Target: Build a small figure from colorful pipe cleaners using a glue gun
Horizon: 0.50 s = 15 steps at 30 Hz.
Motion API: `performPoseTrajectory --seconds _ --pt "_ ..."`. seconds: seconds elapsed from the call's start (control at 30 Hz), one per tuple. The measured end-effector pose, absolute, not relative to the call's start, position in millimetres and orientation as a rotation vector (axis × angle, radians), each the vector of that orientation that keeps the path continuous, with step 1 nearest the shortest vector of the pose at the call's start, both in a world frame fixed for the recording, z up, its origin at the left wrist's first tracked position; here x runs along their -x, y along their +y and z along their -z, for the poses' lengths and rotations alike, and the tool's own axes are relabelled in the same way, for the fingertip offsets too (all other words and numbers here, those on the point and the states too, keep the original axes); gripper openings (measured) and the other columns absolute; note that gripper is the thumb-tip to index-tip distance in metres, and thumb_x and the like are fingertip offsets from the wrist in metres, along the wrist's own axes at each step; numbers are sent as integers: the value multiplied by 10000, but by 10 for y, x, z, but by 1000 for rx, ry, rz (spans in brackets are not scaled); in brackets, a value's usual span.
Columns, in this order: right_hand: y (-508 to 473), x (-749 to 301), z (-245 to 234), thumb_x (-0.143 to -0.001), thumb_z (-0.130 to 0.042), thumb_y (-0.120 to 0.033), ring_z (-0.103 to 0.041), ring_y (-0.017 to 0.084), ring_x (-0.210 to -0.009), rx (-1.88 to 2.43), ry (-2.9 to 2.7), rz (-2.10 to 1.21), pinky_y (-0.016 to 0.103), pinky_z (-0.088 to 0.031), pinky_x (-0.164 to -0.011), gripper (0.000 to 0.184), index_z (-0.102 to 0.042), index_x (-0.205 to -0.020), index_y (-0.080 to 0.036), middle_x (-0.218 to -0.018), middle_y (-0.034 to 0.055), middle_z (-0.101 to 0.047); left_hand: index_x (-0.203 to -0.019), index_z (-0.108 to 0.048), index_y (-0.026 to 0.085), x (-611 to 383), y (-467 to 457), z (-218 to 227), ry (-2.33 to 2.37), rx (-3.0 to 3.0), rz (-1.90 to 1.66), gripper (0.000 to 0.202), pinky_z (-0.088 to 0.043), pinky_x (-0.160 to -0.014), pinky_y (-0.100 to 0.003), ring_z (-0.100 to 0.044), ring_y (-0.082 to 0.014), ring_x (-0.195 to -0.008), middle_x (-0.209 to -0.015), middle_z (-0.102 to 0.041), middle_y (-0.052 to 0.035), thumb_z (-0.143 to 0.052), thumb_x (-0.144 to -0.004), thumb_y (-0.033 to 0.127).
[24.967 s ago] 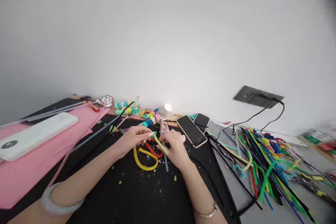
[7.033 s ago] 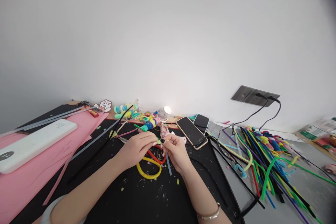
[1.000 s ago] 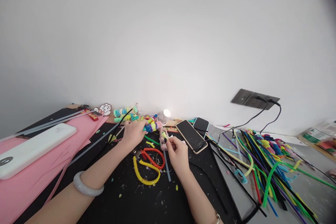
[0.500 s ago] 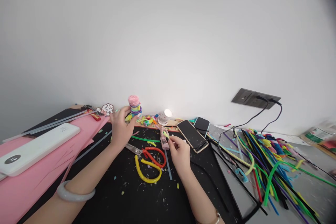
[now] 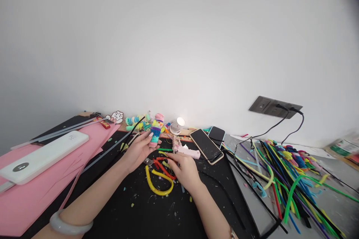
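Note:
My left hand (image 5: pixel 140 151) is closed around a small upright figure of wound pipe cleaners (image 5: pixel 156 130), banded in pink, yellow, purple, blue and teal. Low over the black table, my right hand (image 5: pixel 185 171) has its fingertips pinched together. A small yellow piece of pipe cleaner (image 5: pixel 165 161) seems to sit in the pinch, largely covered by the fingers. Just beyond that hand lies a pink hot glue gun (image 5: pixel 189 152). Scissors with one red and one yellow handle (image 5: pixel 159 193) lie under and beside the right fingers, their blades partly hidden.
Two phones (image 5: pixel 206 145) lie right of a small lit lamp (image 5: pixel 177 125). Many loose pipe cleaners (image 5: pixel 297 186) spread over the grey board at right. Pink sheets (image 5: pixel 36 209) and a white power bank (image 5: pixel 47 155) are at left. Cables run from the wall socket (image 5: pixel 276 106).
The figure has moved right and lower in my left hand, showing its full length. My right hand has drawn back from the glue gun's tip toward the scissors. The gun now lies turned, handle rightward.

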State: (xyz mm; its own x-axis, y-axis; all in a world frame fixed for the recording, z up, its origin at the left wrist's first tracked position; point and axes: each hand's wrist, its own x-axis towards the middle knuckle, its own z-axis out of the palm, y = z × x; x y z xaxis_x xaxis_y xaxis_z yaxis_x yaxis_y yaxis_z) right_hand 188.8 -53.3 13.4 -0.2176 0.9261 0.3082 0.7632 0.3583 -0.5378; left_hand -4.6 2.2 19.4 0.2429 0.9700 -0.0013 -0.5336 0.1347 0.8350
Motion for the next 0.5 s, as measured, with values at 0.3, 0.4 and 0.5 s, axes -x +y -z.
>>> performPoseTrajectory --seconds 0.3,0.4,0.5 --pt "-436 -2166 -91 -694 -499 -75 -515 304 -1149 1998 -1831 -32 437 -355 -952 509 -615 -1176 -188 -1225 120 -630 -894 -674 176 57 -72 -210 532 -563 -972 174 -517 -619 -264 -510 -117 -601 -853 -663 -72 -538 -918 283" --pt "-402 -2186 -53 -687 -506 -83 -503 295 -1161 2029 -1874 -29 451 -308 -986 521 -600 -1188 -192 -1216 122 -626 -945 -664 178 63 -85 -184 523 -578 -974 124 -520 -635 -264 -524 -119 -629 -841 -642 -57 -569 -903 248" --pt "-382 -2198 -60 -676 -510 -70 -531 274 -1109 2021 -1878 24 437 -296 -985 557 -599 -1210 -198 -1161 106 -639 -1037 -649 202 61 -95 -147 544 -639 -1005 169 -529 -675 -268 -566 -127 -697 -907 -649 -52 -617 -871 212"
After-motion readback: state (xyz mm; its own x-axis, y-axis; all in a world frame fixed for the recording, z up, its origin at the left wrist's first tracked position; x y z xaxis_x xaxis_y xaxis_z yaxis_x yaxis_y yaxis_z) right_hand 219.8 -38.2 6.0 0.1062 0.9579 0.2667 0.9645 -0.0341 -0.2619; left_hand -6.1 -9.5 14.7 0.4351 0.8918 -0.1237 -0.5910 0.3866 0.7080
